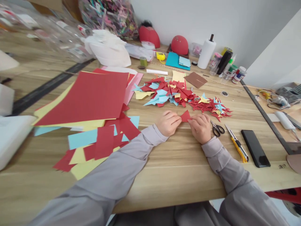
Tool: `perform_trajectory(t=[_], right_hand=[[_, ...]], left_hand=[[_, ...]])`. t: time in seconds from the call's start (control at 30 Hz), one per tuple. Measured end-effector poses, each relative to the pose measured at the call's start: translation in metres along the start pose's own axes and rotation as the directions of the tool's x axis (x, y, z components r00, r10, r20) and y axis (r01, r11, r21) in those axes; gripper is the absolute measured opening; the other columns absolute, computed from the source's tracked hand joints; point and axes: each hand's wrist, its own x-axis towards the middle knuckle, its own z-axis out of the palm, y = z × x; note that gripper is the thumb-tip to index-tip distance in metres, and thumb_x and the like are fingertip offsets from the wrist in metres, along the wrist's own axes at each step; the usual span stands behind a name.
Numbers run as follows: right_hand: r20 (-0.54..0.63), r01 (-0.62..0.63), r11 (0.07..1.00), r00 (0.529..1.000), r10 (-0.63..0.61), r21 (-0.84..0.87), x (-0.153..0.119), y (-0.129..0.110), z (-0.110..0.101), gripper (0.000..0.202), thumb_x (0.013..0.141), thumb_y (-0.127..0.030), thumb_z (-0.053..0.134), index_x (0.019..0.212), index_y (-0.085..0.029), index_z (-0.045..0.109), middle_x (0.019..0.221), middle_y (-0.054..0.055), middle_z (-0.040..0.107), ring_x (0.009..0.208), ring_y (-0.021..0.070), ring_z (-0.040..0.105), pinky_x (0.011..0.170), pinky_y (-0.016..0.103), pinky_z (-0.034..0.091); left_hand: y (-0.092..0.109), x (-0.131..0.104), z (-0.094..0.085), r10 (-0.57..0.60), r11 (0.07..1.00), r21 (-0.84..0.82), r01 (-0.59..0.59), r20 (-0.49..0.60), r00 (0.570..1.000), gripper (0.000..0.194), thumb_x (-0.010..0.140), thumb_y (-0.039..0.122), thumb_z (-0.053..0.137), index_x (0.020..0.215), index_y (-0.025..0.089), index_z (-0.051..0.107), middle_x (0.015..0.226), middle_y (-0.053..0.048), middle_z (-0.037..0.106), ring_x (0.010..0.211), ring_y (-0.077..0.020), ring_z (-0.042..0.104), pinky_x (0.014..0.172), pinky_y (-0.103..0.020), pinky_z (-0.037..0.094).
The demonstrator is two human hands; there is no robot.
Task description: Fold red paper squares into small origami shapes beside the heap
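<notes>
A small folded piece of red paper [185, 116] is stretched between my two hands, just above the wooden table. My left hand [168, 123] pinches its left corner, fingers closed. At the right corner, my right hand [200, 127] grips it between thumb and fingertips. Beyond them lies a heap of folded red, blue and yellow paper pieces [162, 92]. Smaller pointed paper shapes [211, 106] are piled to its right. Black-handled scissors [217, 129] rest beside my right hand, partly hidden by it.
Large red sheets [94, 94] and cut paper strips [105, 142] lie left of my hands. A yellow box cutter [238, 145] and a black phone [255, 148] are on the right. Bottles, red pincushions [179, 45] and a yellow tape measure [160, 56] stand along the back.
</notes>
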Motion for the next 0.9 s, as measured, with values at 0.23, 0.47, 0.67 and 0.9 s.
perform_trajectory(t=[0.23, 0.47, 0.67, 0.9], right_hand=[[-0.007, -0.082, 0.997, 0.997, 0.082, -0.003, 0.001, 0.001, 0.000, 0.013, 0.084, -0.018, 0.057, 0.077, -0.022, 0.066, 0.084, 0.002, 0.071, 0.086, 0.0159, 0.058, 0.090, 0.036, 0.034], [-0.053, -0.067, 0.998, 0.996, 0.067, -0.004, 0.003, 0.000, -0.003, 0.010, 0.084, -0.018, 0.058, 0.078, -0.022, 0.066, 0.081, 0.001, 0.072, 0.083, 0.0156, 0.060, 0.086, 0.035, 0.036], [-0.068, -0.073, 0.997, 0.995, 0.072, -0.003, 0.004, 0.001, -0.004, 0.011, 0.084, -0.018, 0.057, 0.077, -0.021, 0.065, 0.080, 0.002, 0.072, 0.082, 0.0165, 0.060, 0.082, 0.034, 0.037], [-0.109, -0.111, 0.994, 0.988, 0.108, -0.015, -0.001, 0.011, -0.002, 0.011, 0.083, -0.017, 0.058, 0.075, -0.021, 0.065, 0.079, 0.003, 0.071, 0.081, 0.0167, 0.059, 0.079, 0.033, 0.038]], left_hand=[[-0.005, -0.002, 0.001, -0.093, 0.993, 0.068, 0.094, -0.015, 0.996, 0.026, 0.083, 0.013, 0.043, 0.093, 0.021, 0.066, 0.087, -0.006, 0.073, 0.080, -0.0197, 0.062, 0.078, -0.043, 0.042], [-0.008, -0.004, 0.002, -0.088, 0.995, 0.044, 0.090, -0.046, 0.995, 0.030, 0.086, 0.011, 0.042, 0.103, 0.021, 0.064, 0.095, -0.005, 0.072, 0.086, -0.0188, 0.062, 0.082, -0.042, 0.041], [-0.011, -0.008, 0.004, -0.053, 0.997, 0.045, 0.056, -0.054, 0.997, 0.030, 0.087, 0.010, 0.041, 0.108, 0.018, 0.062, 0.103, -0.010, 0.070, 0.094, -0.0199, 0.063, 0.082, -0.040, 0.044], [-0.015, -0.009, -0.002, -0.179, 0.976, 0.101, 0.192, -0.126, 0.976, 0.032, 0.088, 0.011, 0.041, 0.111, 0.018, 0.061, 0.105, -0.011, 0.069, 0.098, -0.0222, 0.061, 0.079, -0.039, 0.045]])
